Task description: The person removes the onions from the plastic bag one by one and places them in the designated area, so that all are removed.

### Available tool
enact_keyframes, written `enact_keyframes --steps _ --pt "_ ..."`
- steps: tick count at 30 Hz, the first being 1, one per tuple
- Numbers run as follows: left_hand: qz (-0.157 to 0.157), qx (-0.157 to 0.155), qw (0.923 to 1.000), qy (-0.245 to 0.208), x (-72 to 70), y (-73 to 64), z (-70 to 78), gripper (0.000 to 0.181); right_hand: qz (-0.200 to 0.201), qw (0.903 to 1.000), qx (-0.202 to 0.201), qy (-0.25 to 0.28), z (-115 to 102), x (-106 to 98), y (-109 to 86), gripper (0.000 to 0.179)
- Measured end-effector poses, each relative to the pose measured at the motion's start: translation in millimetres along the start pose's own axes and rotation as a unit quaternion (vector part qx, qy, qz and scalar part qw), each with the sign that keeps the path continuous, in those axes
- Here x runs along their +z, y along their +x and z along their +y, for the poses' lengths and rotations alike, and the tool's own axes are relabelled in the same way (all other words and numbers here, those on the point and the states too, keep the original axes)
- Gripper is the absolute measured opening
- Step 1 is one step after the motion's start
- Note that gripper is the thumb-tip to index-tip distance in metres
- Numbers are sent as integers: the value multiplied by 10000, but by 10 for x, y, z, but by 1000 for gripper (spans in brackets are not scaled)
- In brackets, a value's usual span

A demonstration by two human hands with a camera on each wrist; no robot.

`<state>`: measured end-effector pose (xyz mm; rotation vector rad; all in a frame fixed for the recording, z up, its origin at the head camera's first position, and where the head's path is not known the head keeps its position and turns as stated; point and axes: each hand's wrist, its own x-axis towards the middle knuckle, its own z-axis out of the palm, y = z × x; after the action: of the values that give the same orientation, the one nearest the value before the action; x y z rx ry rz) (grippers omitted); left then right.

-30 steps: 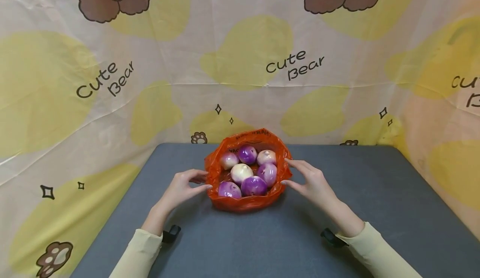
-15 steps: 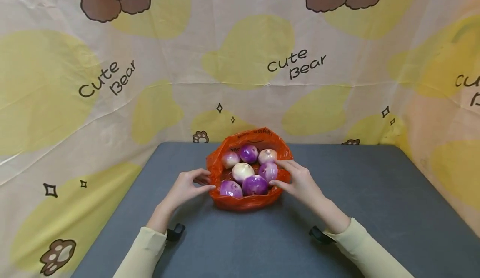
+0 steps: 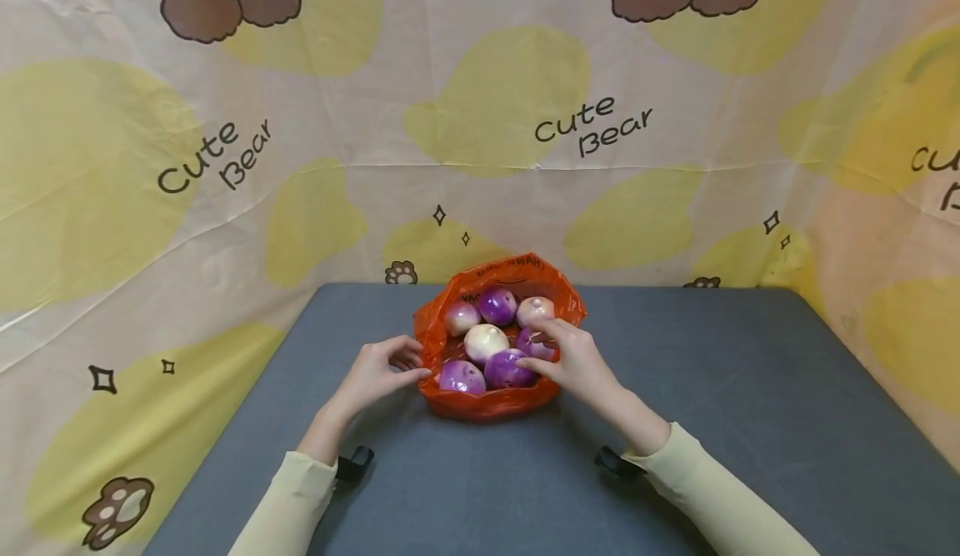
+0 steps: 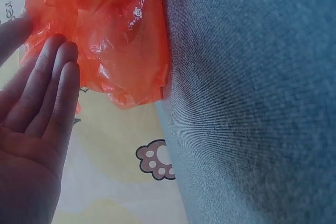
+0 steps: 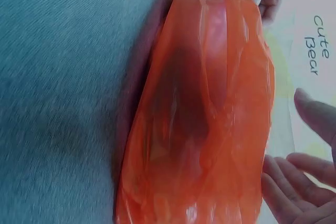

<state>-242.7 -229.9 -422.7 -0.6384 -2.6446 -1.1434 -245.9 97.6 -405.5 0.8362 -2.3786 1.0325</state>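
An orange plastic bag stands with its mouth wide apart, holding several purple-and-white onions. At the bag's left side is my left hand; its fingers lie fairly straight against the plastic in the left wrist view. My right hand reaches over the bag's right rim, thumb and fingers apart above the onions. It partly covers a purple onion on the right, and its thumb tip is by the front purple onion. Whether it touches either one, I cannot tell. A pale onion sits in the middle.
The bag stands on a dark grey table near its far edge. Behind hangs a patterned cloth with bear prints and lettering. A black strap hangs at the right wrist, another black strap at the left.
My right hand has moved left from the bag's right rim to above the onions. My left hand stays at the bag's left side. The onions have not visibly moved.
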Motion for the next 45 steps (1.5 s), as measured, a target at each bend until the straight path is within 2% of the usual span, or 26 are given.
enact_keyframes --steps 9,13,19,26,33,40,45 --pt "15 53 9999 -112 11 4 -23 27 -219 9979 492 362 -15 105 12 51" --pt "-7 53 9998 -185 2 5 -29 26 -335 9967 671 309 -17 137 7 50" --pt "-51 54 9997 -254 -6 9 -37 26 -375 9970 678 32 10 189 -16 51" --pt "-99 -16 9996 -276 -9 0 -33 28 -388 9977 558 33 51 243 -44 48" --pt "-187 -194 9993 -268 -9 -21 -38 31 -519 9958 748 28 60 266 -77 47" --pt "-236 -229 9988 -352 6 -25 -61 32 -701 9929 958 53 43 280 -89 51" --pt "-261 -294 9980 -496 4 -33 -63 33 -761 9928 926 20 32 288 -88 51"
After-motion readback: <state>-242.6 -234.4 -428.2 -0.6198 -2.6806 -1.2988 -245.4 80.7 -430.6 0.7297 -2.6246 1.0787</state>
